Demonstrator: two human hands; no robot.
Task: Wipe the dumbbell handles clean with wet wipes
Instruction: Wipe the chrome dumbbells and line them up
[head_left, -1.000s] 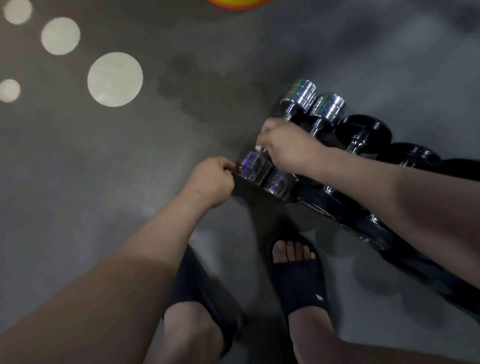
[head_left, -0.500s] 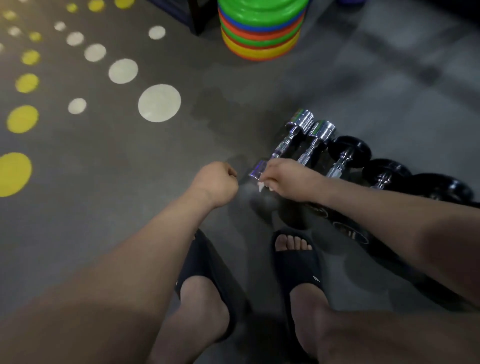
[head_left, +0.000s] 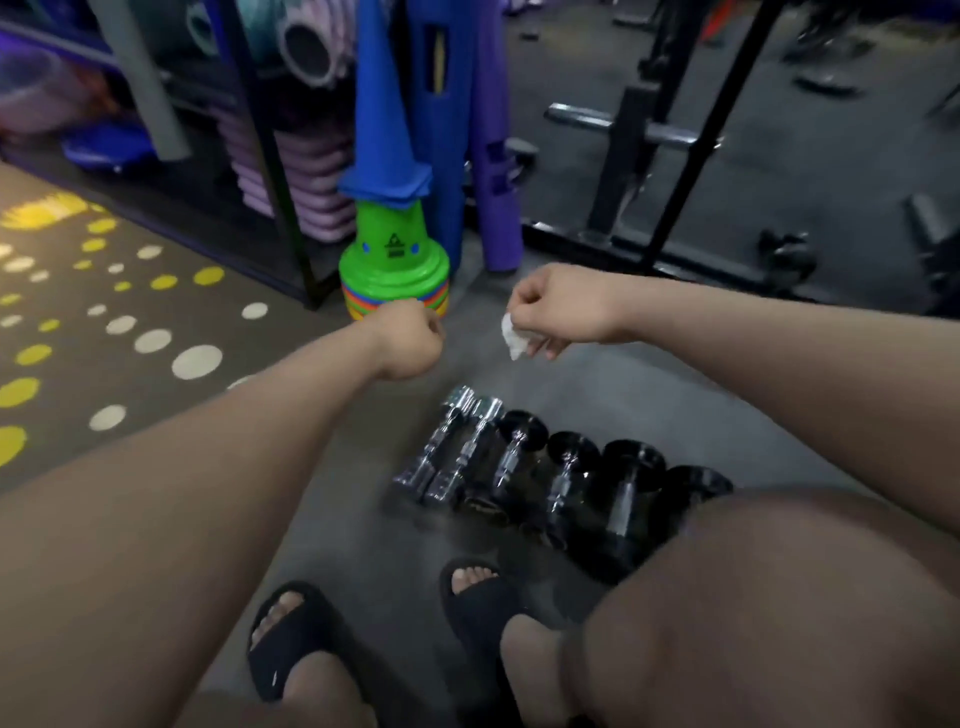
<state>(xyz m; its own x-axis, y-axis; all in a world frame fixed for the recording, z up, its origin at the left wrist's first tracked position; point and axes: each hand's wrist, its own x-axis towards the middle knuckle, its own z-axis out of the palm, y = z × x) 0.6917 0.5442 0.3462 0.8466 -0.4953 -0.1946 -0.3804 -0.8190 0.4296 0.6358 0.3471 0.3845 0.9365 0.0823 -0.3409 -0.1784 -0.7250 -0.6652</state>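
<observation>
Dim, soft, motion-blurred picture with stretched wide-angle edges.

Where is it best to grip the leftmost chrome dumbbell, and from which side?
Probably by its thin middle handle, from above and the left: it lies flat on the floor, and a second chrome dumbbell lies close on its right.

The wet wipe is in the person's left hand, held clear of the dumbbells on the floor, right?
Wrong hand: the head view shows the wet wipe pinched in the right hand; the left hand is a bare fist. It is held clear of the dumbbells on the floor.
</observation>
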